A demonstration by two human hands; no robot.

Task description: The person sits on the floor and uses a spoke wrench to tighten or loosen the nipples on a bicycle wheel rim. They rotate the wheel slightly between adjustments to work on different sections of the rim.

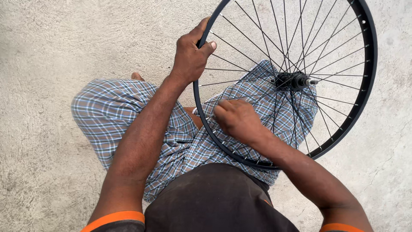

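A black bicycle wheel rim (370,64) with thin metal spokes and a dark hub (292,80) rests across my lap. My left hand (190,56) grips the rim at its upper left edge, thumb hooked over the inside. My right hand (238,120) reaches through the spokes near the lower left of the rim, fingers pinched on a spoke close to where it meets the rim. I cannot tell whether a small tool is in those fingers.
I sit cross-legged on a rough concrete floor (47,51) in a blue checked cloth (107,116) and a dark shirt with orange-trimmed sleeves. A bare foot (137,76) shows beyond my left knee.
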